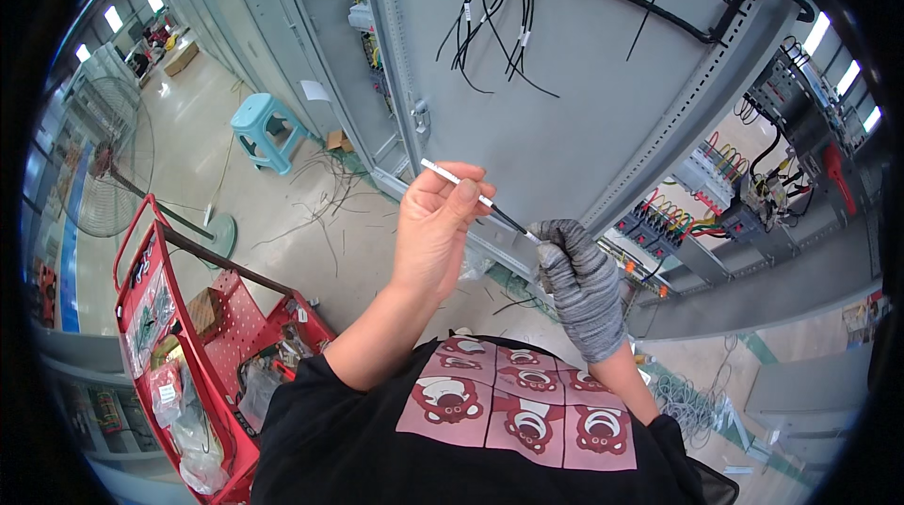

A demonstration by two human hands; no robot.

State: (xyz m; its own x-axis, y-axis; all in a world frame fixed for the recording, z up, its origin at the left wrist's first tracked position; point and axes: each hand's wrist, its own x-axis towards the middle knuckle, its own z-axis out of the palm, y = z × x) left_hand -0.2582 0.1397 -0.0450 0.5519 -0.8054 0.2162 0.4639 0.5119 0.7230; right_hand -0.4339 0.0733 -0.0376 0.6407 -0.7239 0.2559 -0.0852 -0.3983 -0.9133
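Note:
My bare left hand (441,213) pinches a thin white tube (441,171) between thumb and fingertips. The tube's free end points up and to the left. From the other side of that hand a short length of black wire (508,219) slants down to my right hand (579,284), which wears a grey knitted glove. The gloved fingers are closed round the wire, with a small white piece (532,237) showing at their edge. Whether the black wire enters the white tube is hidden by my left fingers. Both hands are in front of a grey metal cabinet panel (574,119).
Loose black wires (494,20) with white markers hang on the panel. At right are breakers (650,227) with coloured wires. A red tool cart (188,345), a blue stool (266,128) and a standing fan (108,161) are on the left. Wire offcuts (330,189) litter the floor.

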